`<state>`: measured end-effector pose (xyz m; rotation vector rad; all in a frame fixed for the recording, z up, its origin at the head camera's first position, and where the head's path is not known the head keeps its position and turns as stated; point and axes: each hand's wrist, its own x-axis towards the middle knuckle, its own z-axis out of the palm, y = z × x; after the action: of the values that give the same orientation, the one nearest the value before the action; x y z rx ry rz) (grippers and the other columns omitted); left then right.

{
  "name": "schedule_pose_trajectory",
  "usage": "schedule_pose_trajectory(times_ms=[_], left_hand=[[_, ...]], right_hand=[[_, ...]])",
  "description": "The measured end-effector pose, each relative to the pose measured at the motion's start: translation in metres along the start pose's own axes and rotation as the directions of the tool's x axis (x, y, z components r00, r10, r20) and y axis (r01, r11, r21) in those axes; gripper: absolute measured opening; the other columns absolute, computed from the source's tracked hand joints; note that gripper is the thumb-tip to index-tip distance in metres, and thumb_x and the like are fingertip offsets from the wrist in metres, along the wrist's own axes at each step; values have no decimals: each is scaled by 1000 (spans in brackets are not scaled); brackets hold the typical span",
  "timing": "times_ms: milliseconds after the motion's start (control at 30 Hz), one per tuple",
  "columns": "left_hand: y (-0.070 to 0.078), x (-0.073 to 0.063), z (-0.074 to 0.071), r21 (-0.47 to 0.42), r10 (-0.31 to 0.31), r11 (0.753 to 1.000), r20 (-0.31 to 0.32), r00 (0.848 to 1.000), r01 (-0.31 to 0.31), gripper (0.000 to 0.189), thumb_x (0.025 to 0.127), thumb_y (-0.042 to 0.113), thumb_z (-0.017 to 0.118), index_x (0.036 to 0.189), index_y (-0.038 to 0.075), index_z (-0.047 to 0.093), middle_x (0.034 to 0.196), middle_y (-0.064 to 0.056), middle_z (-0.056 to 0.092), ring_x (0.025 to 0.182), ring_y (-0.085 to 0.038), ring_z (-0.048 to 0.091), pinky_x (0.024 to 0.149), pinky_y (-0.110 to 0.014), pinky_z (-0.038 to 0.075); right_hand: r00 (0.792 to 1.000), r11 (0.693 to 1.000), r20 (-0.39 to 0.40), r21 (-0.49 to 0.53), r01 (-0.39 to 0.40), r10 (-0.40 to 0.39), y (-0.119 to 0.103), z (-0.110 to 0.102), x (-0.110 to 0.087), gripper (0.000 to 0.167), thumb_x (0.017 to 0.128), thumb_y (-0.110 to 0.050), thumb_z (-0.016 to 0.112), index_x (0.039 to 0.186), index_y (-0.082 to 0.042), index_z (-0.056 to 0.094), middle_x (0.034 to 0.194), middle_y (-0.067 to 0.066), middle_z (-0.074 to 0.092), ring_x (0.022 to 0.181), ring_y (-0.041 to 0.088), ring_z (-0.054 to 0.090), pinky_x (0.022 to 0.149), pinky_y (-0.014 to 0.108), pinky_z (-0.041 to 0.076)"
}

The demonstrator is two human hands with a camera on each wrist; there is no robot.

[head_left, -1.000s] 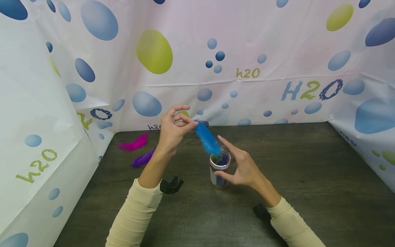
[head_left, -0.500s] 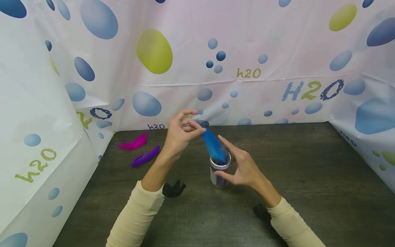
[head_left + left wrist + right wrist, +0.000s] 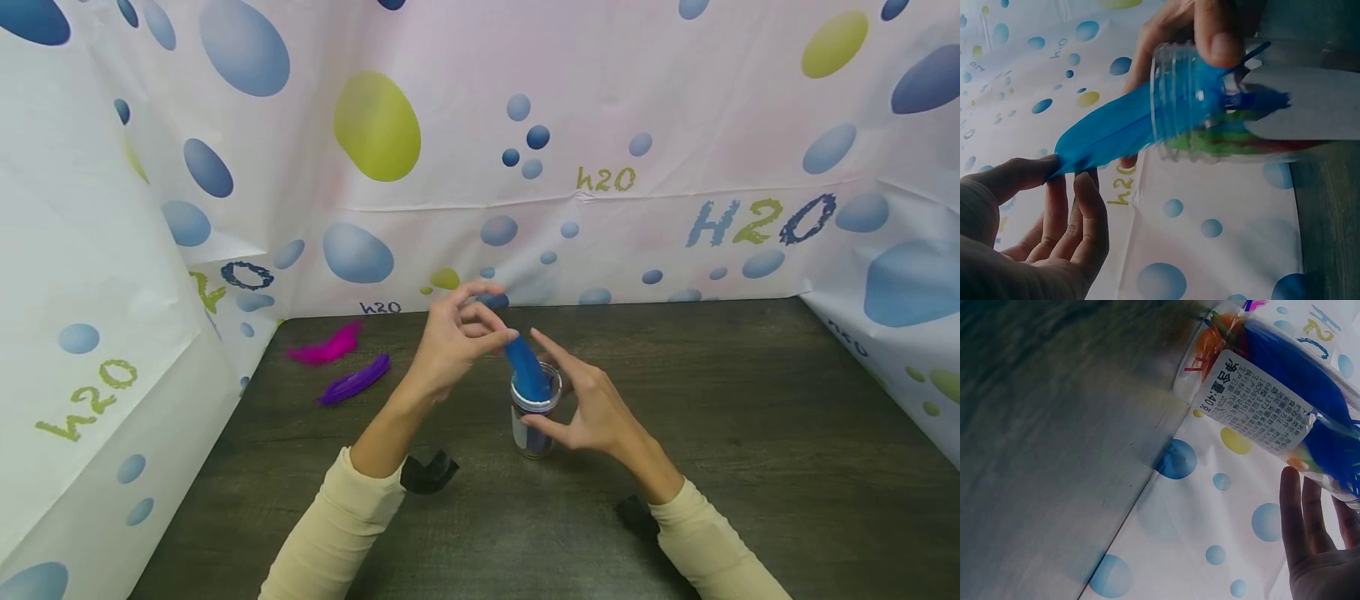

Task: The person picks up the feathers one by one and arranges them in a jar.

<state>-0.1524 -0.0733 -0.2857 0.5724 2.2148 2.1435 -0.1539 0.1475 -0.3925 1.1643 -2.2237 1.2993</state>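
Observation:
Between thumb and fingertips, my left hand (image 3: 453, 346) pinches one end of a blue feather (image 3: 527, 371). The feather's other end reaches down through the mouth of a clear jar (image 3: 536, 437), which stands upright on the table. My right hand (image 3: 592, 408) holds the jar near its rim, thumb on the near side and fingers behind. In the left wrist view, the feather (image 3: 1110, 128) slants into the ridged neck, and green and red pieces show inside. A white printed label (image 3: 1257, 403) covers part of the jar in the right wrist view, beside orange and dark blue contents.
A magenta feather (image 3: 326, 346) and a purple feather (image 3: 355, 381) lie at the back left of the dark wooden table (image 3: 750, 433). Dark mounts sit at the left wrist (image 3: 429, 472) and right wrist (image 3: 636, 512). A bubble-printed sheet (image 3: 465, 100) encloses the back and sides.
My left hand has moved right and down, bringing the blue feather from above the jar's mouth to partway inside it. The right hand and jar have stayed in place.

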Motion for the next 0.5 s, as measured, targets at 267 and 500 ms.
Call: schedule_pose_trajectory(times_ms=[267, 500], left_hand=[[-7, -4, 6, 29, 2, 1000, 42, 999, -3, 46, 93, -9, 68, 136, -8, 52, 79, 3, 66, 69, -12, 71, 69, -34, 62], [-9, -5, 7, 36, 0, 999, 63, 998, -2, 42, 96, -5, 67, 135, -7, 53, 82, -1, 71, 78, -25, 75, 73, -42, 63]], right_hand=[[1000, 1000, -3, 13, 11, -11, 2, 1, -1, 93, 91, -52, 76, 161, -6, 34, 124, 21, 68, 101, 33, 71, 59, 42, 62], [1000, 999, -6, 19, 26, -26, 3, 1, -1, 93, 91, -53, 75, 160, -5, 34, 122, 20, 69, 95, 29, 72, 60, 37, 62]])
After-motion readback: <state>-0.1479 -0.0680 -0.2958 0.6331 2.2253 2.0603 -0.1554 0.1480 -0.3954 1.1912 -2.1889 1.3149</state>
